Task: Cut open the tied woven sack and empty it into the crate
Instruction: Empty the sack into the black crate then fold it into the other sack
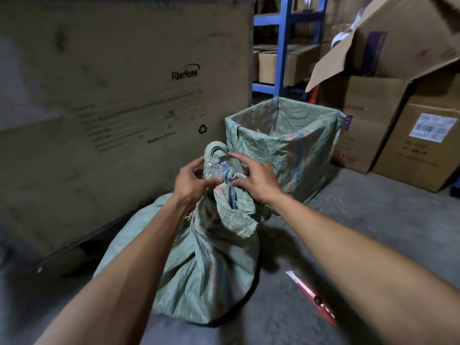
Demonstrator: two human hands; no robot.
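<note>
A green woven sack [206, 275] stands on the concrete floor in front of me, its neck twisted and bunched, with clear tape around the top. My left hand [190, 181] pinches the left side of the sack's neck. My right hand [254, 179] grips the neck from the right, fingers spread over the taped bunch. Just behind the sack stands the crate [286, 145], lined with a green woven bag and open at the top. A red utility knife [312, 296] lies on the floor to the right of the sack, blade extended, touched by neither hand.
A large FiberHome cardboard box [119, 100] walls off the left. Stacked cardboard boxes [398, 125] fill the right, one with an open flap above the crate. A blue metal shelf [281, 46] with boxes stands behind. Bare concrete floor [361, 220] lies on the right.
</note>
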